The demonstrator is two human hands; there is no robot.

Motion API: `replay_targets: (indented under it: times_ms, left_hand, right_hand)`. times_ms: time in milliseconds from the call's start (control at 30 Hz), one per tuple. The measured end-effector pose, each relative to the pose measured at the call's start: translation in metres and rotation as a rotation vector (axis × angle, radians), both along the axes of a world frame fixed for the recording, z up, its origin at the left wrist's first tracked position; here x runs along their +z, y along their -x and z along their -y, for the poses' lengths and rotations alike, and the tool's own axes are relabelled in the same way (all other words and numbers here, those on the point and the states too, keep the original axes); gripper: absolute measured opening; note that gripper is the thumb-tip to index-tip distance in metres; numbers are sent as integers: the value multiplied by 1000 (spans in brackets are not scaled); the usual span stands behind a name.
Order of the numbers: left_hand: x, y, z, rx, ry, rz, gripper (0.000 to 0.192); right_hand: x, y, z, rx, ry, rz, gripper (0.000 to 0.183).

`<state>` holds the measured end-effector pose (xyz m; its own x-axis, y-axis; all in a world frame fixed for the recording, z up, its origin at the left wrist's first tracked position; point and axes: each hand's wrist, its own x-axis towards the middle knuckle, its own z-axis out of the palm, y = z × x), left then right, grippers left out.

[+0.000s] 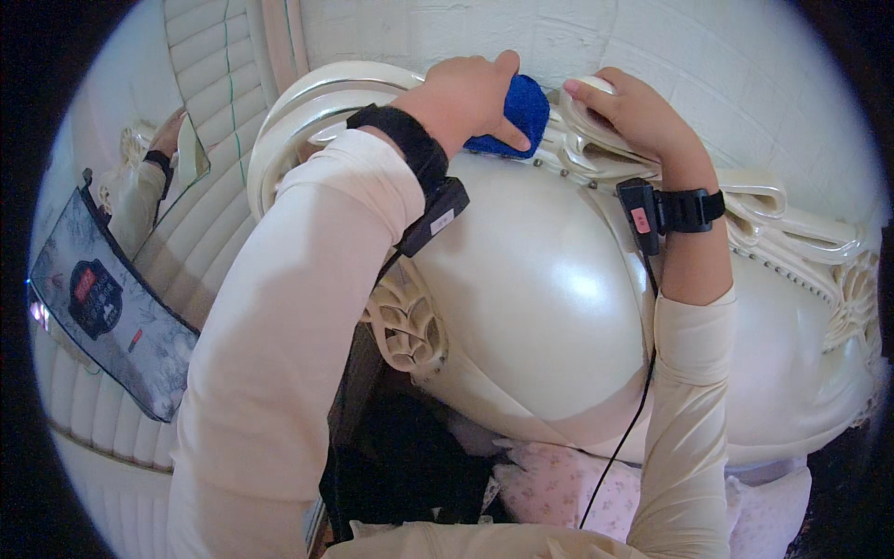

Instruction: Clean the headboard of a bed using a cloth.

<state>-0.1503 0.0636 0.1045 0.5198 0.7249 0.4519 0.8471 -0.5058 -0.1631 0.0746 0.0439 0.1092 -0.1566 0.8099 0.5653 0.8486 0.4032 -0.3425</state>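
My left hand [468, 94] holds a blue cloth [529, 112] against the top edge of a glossy cream upholstered sofa back [545, 279]. Its thumb and fingers are spread over the cloth, and part of the cloth is hidden beneath the hand. To the right, my right hand [635, 115] grips a carved cream scroll [590, 119] on the sofa's top rail, thumb in front and fingers over the top. Metal studs [564, 172] line the padding below both hands. A large curved scroll [342, 77] of the frame rises left of my left hand.
White brick-patterned wall [454, 31] stands directly behind the rail. Pink floral fabric [566, 482] lies below the sofa back. At left are ribbed padded panels [209, 84], a reflection of an arm [157, 168] and a printed grey sheet [160, 356]. A black cable [632, 426] hangs from my right wrist device.
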Motion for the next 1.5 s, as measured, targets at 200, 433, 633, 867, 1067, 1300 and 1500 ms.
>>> replay_targets:
  times_ms: [200, 433, 633, 867, 1067, 1300, 1500]
  left_hand:
    - [-17, -18, 12, 169, -186, 86, 94]
    - [-20, 1, 14, 50, -224, 16, 84]
    - [4, 51, 15, 85, -223, -78, 79]
    - [21, 112, 33, 95, -240, 77, 76]
    - [14, 162, 46, 126, -151, 343, 90]
    - [-8, 186, 52, 37, -130, 480, 93]
    - [3, 166, 58, 143, -106, 323, 96]
  right_hand:
    - [2, -2, 0, -6, 50, 7, 72]
    - [0, 0, 4, -33, 13, 10, 57]
    - [3, 0, 7, -35, 49, 1, 68]
    - [2, 4, 11, -49, 5, 31, 67]
    - [1, 8, 14, 4, 103, -120, 64]
    - [-3, 4, 3, 3, 95, -93, 66]
    - [-13, -13, -6, -29, -72, -7, 69]
